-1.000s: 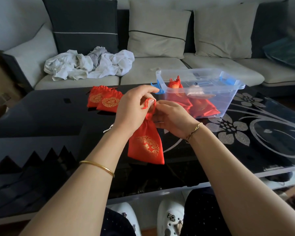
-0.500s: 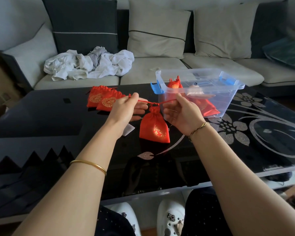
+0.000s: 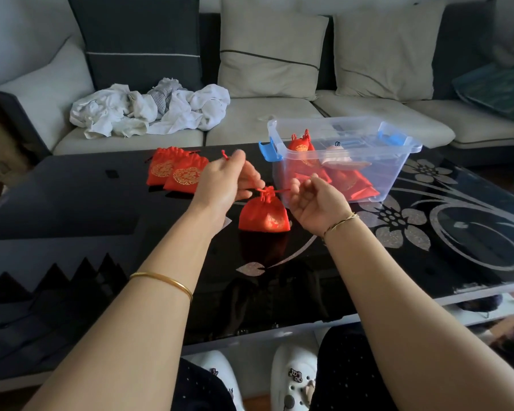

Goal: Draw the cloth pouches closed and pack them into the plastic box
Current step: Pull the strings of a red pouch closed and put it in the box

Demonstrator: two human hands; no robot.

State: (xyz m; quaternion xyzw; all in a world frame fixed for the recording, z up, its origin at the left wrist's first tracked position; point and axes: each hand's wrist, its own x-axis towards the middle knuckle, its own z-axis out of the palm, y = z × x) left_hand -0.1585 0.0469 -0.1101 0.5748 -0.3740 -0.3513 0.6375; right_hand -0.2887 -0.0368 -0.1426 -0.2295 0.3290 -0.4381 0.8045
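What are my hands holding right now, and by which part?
The pouch, by its drawstrings only: the left hand pinches one cord, the right hand the other, on either side of the cinched neck.

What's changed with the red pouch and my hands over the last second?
The left hand and right hand moved from the mouth of the pouch to its cords and pulled them apart, cinching the neck; it now rests on the table. Two pouches and the plastic box stayed put.

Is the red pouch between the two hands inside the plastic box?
No, the red pouch is outside the plastic box, above the black table.
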